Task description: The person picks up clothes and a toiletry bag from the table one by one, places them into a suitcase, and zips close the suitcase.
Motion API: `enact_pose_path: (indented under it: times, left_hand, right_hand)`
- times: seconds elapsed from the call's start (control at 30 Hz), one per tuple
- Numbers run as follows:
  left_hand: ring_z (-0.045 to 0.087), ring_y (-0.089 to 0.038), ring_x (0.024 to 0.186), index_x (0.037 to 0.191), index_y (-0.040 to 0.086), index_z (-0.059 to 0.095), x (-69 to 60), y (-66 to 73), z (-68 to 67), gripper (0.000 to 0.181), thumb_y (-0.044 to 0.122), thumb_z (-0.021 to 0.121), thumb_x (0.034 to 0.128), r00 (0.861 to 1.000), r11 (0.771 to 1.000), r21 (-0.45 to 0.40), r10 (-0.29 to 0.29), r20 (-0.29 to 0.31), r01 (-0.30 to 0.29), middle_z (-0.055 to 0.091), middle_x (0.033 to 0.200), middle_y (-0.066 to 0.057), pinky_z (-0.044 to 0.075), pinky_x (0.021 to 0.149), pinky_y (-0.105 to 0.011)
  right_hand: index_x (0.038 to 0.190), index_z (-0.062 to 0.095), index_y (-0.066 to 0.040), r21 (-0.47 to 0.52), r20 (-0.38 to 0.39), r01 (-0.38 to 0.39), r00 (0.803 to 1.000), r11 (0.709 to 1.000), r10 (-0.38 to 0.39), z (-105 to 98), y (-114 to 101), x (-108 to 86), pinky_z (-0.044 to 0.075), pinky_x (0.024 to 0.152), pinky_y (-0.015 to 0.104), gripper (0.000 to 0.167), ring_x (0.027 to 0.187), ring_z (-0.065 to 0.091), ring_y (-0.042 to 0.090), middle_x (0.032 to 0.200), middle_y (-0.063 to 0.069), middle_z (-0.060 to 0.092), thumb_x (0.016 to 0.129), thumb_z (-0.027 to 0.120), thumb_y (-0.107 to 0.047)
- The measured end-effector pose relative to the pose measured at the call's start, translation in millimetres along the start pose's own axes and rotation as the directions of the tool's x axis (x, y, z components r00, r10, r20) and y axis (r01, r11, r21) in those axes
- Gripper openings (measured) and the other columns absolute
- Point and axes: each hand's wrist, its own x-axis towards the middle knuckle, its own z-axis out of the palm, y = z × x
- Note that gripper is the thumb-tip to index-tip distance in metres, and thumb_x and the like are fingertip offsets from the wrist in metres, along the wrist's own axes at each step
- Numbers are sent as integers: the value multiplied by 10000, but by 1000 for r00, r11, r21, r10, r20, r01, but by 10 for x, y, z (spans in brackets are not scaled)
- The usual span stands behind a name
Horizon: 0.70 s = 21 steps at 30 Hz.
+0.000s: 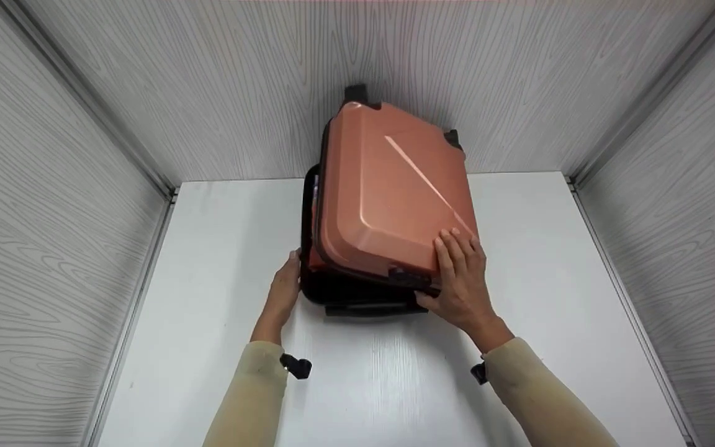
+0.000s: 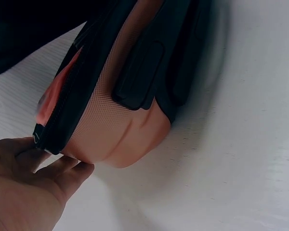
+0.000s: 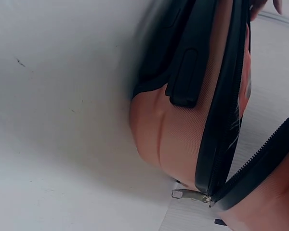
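Beige long sleeves [image 1: 246, 394], black wrist cameras [image 1: 299, 367]

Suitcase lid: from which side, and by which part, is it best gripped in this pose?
Probably by its near edge, from the person's side, thumb under the rim, fingers over the shell. The lid is tilted up from the base, leaving an open gap there. The right hand grips the near right corner.

Grey wood-grain panels [image 1: 239, 81] stand round a white surface [image 1: 221, 248] on three sides. Metal strips [image 1: 132, 310] line its side edges.
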Motion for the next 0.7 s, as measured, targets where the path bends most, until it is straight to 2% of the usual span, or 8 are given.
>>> enact_pose_path:
  times: [0.2, 0.37, 0.5, 0.63, 0.7]
  left_hand:
    - [366, -321, 1566, 1656, 131, 352, 11, 4, 21, 808, 679, 181, 1088, 1000, 1000, 1, -3, -20, 3, 381, 1697, -92, 369, 1233, -493]
    - [360, -324, 1569, 1654, 124, 358, 14, -3, 40, 834, 701, 186, 1076, 1000, 1000, 5, -6, -29, 6, 376, 1700, -88, 362, 1238, -492]
    - [255, -300, 1614, 1664, 127, 331, -2, 12, 52, 809, 675, 173, 1089, 1000, 999, 32, -6, -23, 6, 330, 1722, -77, 254, 1291, -477]
    - [180, -299, 1633, 1667, 110, 309, 4, 30, 59, 805, 663, 175, 1098, 1000, 998, 65, -9, -29, 11, 285, 1734, -105, 146, 1318, -479]
    - [165, -311, 1635, 1669, 95, 294, 5, 41, 69, 811, 661, 182, 1100, 999, 998, 67, -20, -30, 22, 259, 1741, -120, 133, 1320, -486]
  right_hand:
    - [1557, 423, -45, -93, 92, 121, 989, 988, -112, 50, -40, -11, 297, 1164, 687, 1153, 1452, 424, 416, 1561, 190, 478, 635, 987, -450]
    - [1543, 471, -71, -134, 102, 177, 981, 975, -164, 93, -68, -27, 311, 1148, 683, 1097, 1441, 457, 411, 1544, 175, 516, 641, 963, -455]
    - [1557, 467, -94, -147, 122, 187, 978, 971, -170, 127, -112, -28, 302, 1163, 671, 1067, 1459, 453, 395, 1561, 167, 507, 664, 955, -412]
    - [1591, 434, -121, -145, 192, 200, 966, 969, -171, 154, -176, -25, 278, 1196, 643, 1075, 1493, 424, 377, 1587, 151, 480, 684, 964, -353]
    - [1604, 416, -130, -119, 227, 198, 959, 973, -168, 143, -197, -9, 255, 1216, 626, 1064, 1508, 399, 370, 1599, 141, 463, 713, 955, -347]
